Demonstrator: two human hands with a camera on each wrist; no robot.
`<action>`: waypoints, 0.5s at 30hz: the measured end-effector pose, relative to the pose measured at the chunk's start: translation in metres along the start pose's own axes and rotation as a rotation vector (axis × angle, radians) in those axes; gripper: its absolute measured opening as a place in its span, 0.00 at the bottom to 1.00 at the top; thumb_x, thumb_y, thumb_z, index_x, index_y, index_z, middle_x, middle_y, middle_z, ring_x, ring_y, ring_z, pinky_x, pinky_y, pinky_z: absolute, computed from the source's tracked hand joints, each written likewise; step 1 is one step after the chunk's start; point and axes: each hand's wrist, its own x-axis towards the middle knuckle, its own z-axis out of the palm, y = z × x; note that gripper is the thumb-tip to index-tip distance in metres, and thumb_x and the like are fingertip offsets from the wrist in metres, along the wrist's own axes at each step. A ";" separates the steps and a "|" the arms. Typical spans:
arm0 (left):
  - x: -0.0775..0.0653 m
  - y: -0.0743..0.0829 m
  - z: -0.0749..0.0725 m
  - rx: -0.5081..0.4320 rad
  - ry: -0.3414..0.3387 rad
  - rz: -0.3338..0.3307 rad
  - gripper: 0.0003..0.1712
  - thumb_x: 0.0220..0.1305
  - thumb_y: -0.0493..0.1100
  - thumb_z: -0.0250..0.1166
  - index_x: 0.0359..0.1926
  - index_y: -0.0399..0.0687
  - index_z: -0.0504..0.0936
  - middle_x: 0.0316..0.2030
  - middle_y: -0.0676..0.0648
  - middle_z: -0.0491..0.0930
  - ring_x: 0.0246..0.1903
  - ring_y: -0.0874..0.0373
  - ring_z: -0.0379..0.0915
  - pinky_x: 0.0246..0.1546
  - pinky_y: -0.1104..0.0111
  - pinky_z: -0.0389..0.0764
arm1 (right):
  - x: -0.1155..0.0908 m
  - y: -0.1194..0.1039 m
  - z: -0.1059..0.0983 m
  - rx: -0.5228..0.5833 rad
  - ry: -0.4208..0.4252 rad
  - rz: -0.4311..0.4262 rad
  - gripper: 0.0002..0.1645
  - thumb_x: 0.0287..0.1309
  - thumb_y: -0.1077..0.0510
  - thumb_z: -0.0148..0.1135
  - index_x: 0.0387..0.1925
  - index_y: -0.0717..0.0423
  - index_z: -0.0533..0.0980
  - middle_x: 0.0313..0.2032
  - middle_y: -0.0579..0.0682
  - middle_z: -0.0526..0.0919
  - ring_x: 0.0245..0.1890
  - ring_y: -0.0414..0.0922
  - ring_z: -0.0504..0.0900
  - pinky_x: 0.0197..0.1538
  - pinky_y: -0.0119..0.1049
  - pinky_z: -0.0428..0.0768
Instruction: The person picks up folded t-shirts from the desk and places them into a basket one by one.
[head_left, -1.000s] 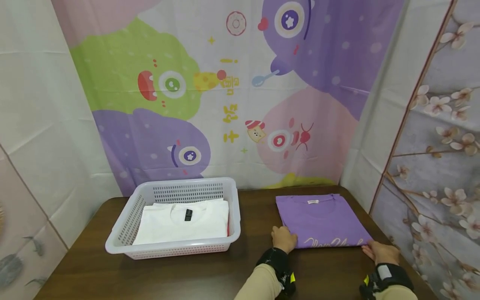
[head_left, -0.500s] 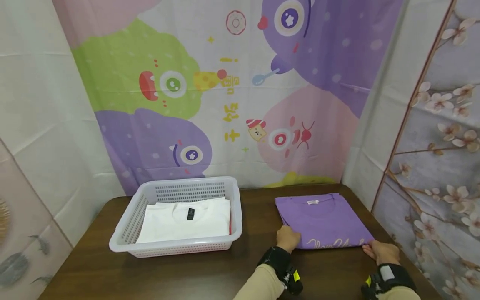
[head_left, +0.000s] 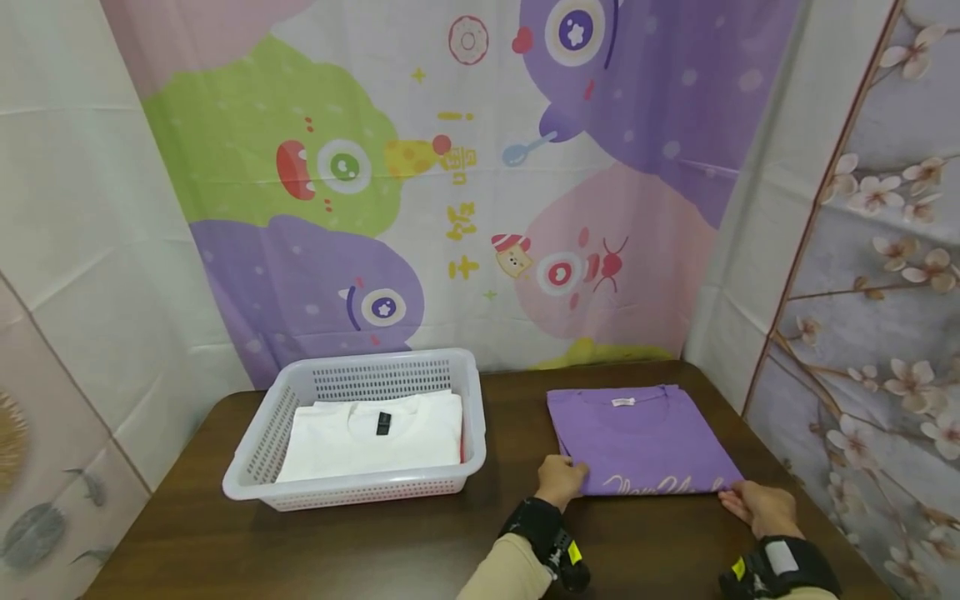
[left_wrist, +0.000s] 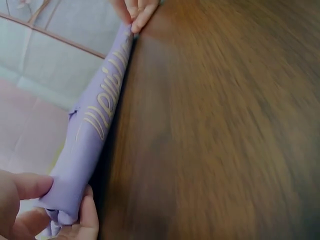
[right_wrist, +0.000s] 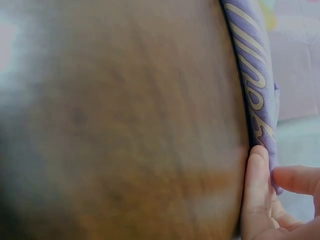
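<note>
While the left hand (head_left: 561, 481) and right hand (head_left: 767, 507) pinch its eight- and four-o'clock corners, the purple shirt (head_left: 641, 440) stretches between.

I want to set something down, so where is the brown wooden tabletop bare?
The brown wooden tabletop is bare between the white plastic basket and folded purple T-shirt, and in front of the basket. Crowded: the purple T-shirt's near corners, pinched by the left hand and right hand; a folded white T-shirt fills much of the basket.
</note>
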 end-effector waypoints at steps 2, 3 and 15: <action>-0.001 -0.001 -0.004 0.029 0.052 0.003 0.17 0.51 0.36 0.69 0.12 0.38 0.73 0.17 0.52 0.67 0.20 0.61 0.66 0.17 0.76 0.66 | -0.003 0.002 0.001 -0.022 -0.006 -0.006 0.10 0.57 0.74 0.46 0.22 0.66 0.67 0.09 0.46 0.78 0.12 0.36 0.81 0.25 0.26 0.82; -0.002 -0.001 -0.007 0.044 0.074 0.006 0.19 0.51 0.37 0.70 0.10 0.38 0.72 0.16 0.52 0.66 0.19 0.61 0.63 0.17 0.76 0.63 | -0.005 0.003 0.001 -0.033 -0.013 -0.010 0.10 0.57 0.74 0.46 0.22 0.66 0.67 0.09 0.46 0.78 0.12 0.36 0.81 0.25 0.26 0.82; -0.013 -0.006 -0.035 0.036 0.064 -0.043 0.14 0.45 0.38 0.75 0.18 0.32 0.80 0.18 0.48 0.74 0.21 0.59 0.70 0.22 0.72 0.73 | -0.027 0.002 -0.006 -0.164 -0.199 0.018 0.06 0.55 0.72 0.47 0.25 0.67 0.68 0.12 0.46 0.79 0.15 0.35 0.81 0.27 0.27 0.82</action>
